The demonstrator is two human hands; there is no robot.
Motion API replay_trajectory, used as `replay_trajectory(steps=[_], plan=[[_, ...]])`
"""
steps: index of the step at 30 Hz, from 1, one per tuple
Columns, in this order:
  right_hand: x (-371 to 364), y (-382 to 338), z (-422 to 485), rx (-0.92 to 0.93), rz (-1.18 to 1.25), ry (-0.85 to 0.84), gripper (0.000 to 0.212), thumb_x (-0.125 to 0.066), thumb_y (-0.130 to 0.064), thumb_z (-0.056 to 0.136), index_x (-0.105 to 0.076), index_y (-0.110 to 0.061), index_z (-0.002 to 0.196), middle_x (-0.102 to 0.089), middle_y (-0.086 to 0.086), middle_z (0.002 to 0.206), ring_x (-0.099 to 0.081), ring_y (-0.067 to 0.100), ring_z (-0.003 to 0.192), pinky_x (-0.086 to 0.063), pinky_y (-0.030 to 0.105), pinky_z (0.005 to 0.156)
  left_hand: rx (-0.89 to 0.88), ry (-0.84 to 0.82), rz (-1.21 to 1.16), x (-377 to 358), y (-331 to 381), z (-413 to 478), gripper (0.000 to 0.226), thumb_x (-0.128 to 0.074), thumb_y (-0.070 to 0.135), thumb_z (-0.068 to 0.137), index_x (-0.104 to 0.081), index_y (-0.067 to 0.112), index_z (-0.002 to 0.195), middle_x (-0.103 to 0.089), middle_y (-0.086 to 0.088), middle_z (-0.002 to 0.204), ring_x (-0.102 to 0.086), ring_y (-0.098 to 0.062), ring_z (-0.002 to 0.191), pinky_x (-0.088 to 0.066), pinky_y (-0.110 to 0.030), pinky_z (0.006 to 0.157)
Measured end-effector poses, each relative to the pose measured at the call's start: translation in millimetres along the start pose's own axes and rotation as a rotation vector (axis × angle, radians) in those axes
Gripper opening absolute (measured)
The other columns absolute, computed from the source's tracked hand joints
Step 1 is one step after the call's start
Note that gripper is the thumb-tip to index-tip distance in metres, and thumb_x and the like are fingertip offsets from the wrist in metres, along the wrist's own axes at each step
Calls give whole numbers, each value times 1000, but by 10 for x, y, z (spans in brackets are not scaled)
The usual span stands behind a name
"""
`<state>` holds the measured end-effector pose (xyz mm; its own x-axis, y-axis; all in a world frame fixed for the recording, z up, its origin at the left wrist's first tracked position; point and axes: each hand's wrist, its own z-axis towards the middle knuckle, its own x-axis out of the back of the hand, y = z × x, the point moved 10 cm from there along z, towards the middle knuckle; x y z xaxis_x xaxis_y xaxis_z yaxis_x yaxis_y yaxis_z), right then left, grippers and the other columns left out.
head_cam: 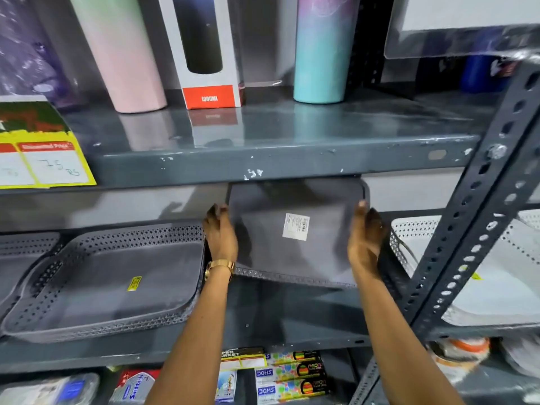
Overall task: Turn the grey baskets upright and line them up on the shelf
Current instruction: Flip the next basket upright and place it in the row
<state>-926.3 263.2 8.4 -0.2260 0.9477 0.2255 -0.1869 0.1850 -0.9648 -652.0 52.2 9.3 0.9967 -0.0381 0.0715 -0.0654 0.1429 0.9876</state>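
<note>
A grey basket (277,229) with a white barcode sticker is tilted steeply on the middle shelf (292,314), its top edge up under the shelf above. My left hand (220,232) grips its left side and my right hand (365,238) presses its right side. Its lower perforated rim hangs just above the shelf. To the left lies another grey basket (102,282), upright, with a yellow sticker inside. A further grey basket (26,247) shows partly at the far left edge.
White perforated baskets (496,273) sit to the right behind a slotted grey upright post (473,217). The shelf above (263,141) holds tumblers, a boxed bottle and a yellow price card. Stationery packs lie on the shelf below.
</note>
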Motion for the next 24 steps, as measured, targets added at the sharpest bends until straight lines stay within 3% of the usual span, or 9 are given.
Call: replay_trajectory(steps=[2,3,6,9,13,16,19,21,24], plan=[[58,-167,117,-21,183,44,63,-27,-51,97,-55,-4,128,-54,21,136,-45,35,127,-30,43,109,21,34,-129,21,118,26,64,-32,58,91,-47,15,136,-43,-16,144,-42,-30,131,-30,-48,114],[66,-204,140,-56,258,62,63,-26,-52,97,-54,-7,130,-53,18,138,-45,33,129,-31,41,110,45,26,-185,34,113,67,68,-31,64,90,-46,18,138,-43,-13,146,-42,-28,133,-30,-46,115],[76,-73,97,-194,407,72,68,-27,-58,94,-55,-7,130,-54,14,137,-50,29,124,-37,35,102,190,19,-280,93,-89,147,105,-31,92,65,-46,21,140,-47,-8,148,-43,-27,136,-30,-46,118],[76,208,-42,-314,457,105,64,-43,-59,89,-57,-6,122,-59,7,120,-55,23,106,-41,33,93,231,7,-249,121,-129,43,96,-28,85,74,-31,24,148,-35,-7,156,-34,-28,143,-24,-51,120],[79,584,-228,-400,430,135,49,-56,-35,90,-50,-6,129,-58,16,132,-55,32,121,-41,37,96,285,-33,-75,174,-258,-201,113,-20,93,64,-27,20,150,-30,-7,158,-29,-30,145,-20,-54,120],[66,740,-269,-370,377,108,38,-53,-17,91,-49,-6,127,-61,17,120,-57,34,116,-42,36,88,245,-39,102,255,-305,-359,81,-30,69,89,-30,12,147,-38,-10,153,-36,-32,140,-27,-49,114],[71,862,-351,-343,292,80,38,-53,-8,88,-45,-13,125,-61,11,115,-60,31,99,-43,36,81,203,-43,167,298,-355,-497,49,-53,38,94,-42,5,129,-58,-14,122,-54,-35,118,-38,-35,87],[112,937,-423,-325,218,82,42,-54,-2,85,-47,-16,124,-61,9,120,-58,26,95,-42,33,82,202,-47,246,348,-406,-548,46,-60,23,91,-40,4,128,-59,-14,115,-57,-34,107,-36,-33,81],[184,923,-489,-260,125,51,42,-56,5,83,-53,-15,120,-56,12,129,-58,31,112,-41,28,88,130,-64,484,411,-421,-607,53,-64,14,84,-38,4,129,-61,-23,120,-58,-40,107,-46,-42,87]])
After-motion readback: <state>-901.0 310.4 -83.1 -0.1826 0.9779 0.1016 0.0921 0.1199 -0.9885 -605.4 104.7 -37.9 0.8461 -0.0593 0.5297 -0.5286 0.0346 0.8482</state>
